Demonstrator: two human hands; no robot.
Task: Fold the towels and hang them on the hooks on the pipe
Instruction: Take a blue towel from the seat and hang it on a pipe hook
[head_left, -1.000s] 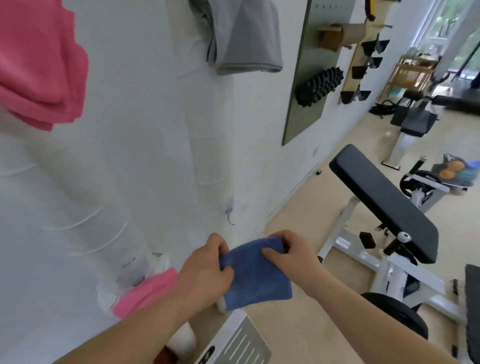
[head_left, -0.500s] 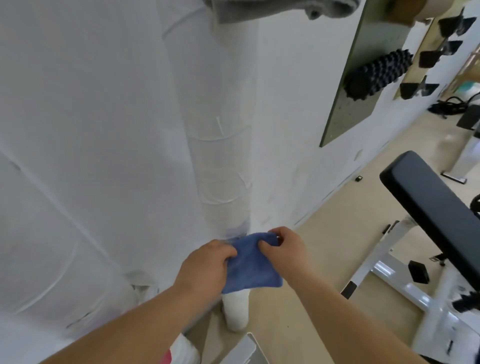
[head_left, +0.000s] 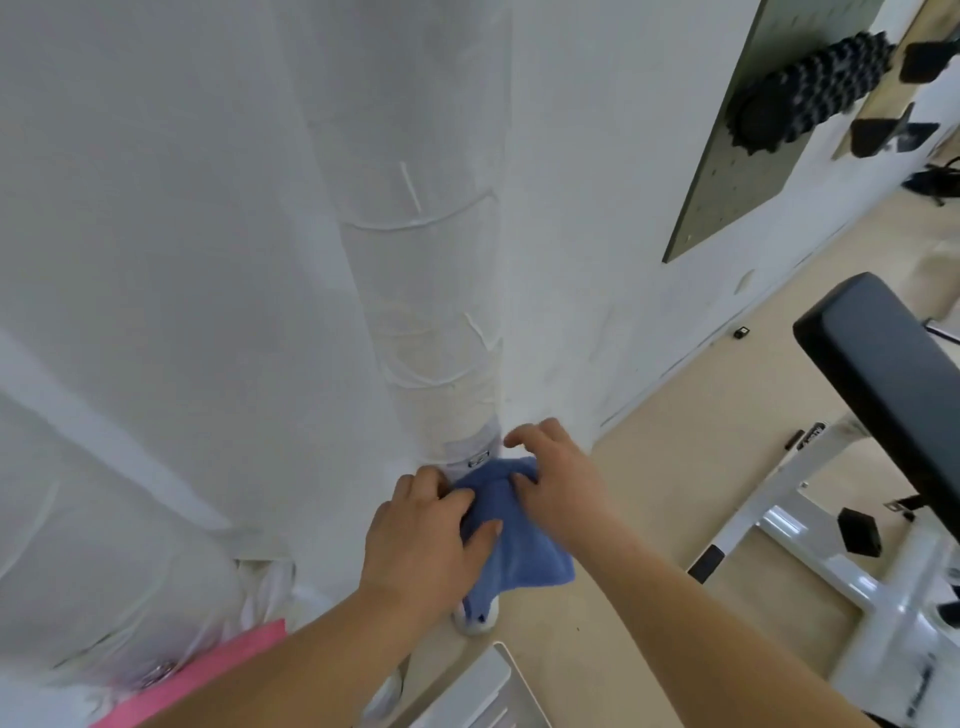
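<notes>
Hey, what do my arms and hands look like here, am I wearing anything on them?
Nothing worn shows. The left forearm and right forearm are bare to the frame edge, without sleeves. The left hand and right hand have no gloves; no watch, ring or wristband is visible.

Blue towel (head_left: 519, 540): the left part is hidden under the left hand (head_left: 421, 540). Whether the right hand (head_left: 556, 483) grips it or only touches it cannot be told. A small fitting (head_left: 479, 459) on the pipe (head_left: 426, 312), just above the towel, is too small to identify. Pink towel (head_left: 208, 675), near left, is cut off by the bottom edge. Bench pad (head_left: 883, 374) is cut off by the right edge. Foam roller (head_left: 810, 93), far right, is blurred.
</notes>
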